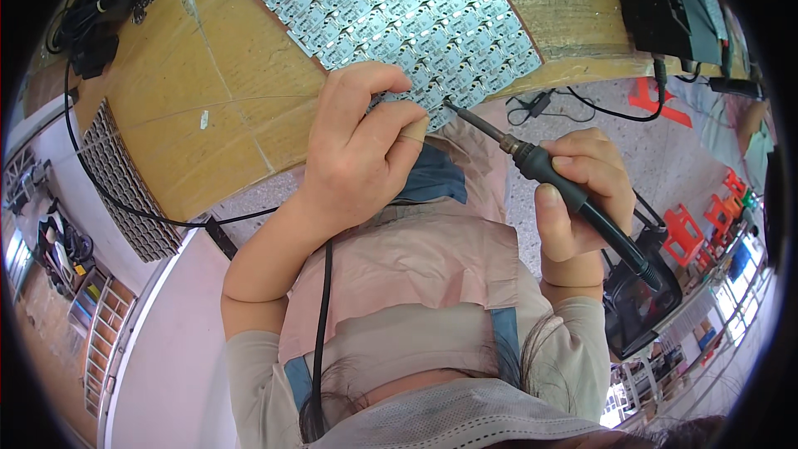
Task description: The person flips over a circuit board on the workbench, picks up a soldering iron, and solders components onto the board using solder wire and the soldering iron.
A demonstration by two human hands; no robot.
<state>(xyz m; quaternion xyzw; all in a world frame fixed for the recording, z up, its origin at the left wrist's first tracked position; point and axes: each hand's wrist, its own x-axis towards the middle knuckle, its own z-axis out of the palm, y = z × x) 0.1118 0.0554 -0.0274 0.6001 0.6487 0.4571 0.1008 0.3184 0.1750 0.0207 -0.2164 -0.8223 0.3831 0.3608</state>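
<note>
**Soldering at the panel's near corner**

At the near edge of the wooden bench, a large panel of small blue circuit boards lies flat. The left hand presses down on the panel's near corner, fingers curled close together with the fingertips on the boards. The right hand is wrapped around the black handle of a soldering iron, whose tip touches the panel's edge just beside the left fingers. Judging by that position, work is at the nearest row; which joints are finished and which remain is too small to tell. No container with contents shows clearly; a dark ribbed mat hangs over the bench's left edge.
</note>
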